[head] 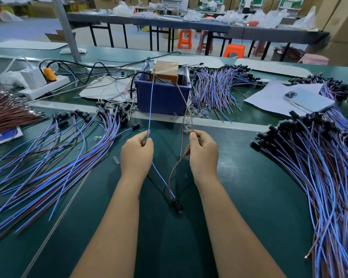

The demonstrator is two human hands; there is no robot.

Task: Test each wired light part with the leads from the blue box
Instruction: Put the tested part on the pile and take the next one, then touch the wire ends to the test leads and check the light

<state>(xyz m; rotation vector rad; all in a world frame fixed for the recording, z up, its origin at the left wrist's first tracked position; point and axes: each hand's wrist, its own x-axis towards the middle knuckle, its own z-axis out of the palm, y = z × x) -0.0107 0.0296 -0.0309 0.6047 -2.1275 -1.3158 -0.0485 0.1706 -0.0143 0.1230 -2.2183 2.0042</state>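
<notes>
A blue box (163, 97) with a taped brown block (166, 72) in it stands at the table's middle. A blue lead (150, 109) and a brown lead (186, 109) run from it toward me. My left hand (137, 155) pinches the blue lead together with the blue wire of a wired light part. My right hand (203, 153) pinches the brown lead with that part's brown wire. The part's black socket (176, 204) lies on the green mat between my forearms. Whether its bulb is lit cannot be seen.
Heaps of wired light parts lie at the left (54, 157), the right (317, 169) and behind the box (215, 87). A power strip (44, 85) sits far left. A phone (309, 101) lies on paper at the right. Loose clear bulbs (197, 114) lie by the box.
</notes>
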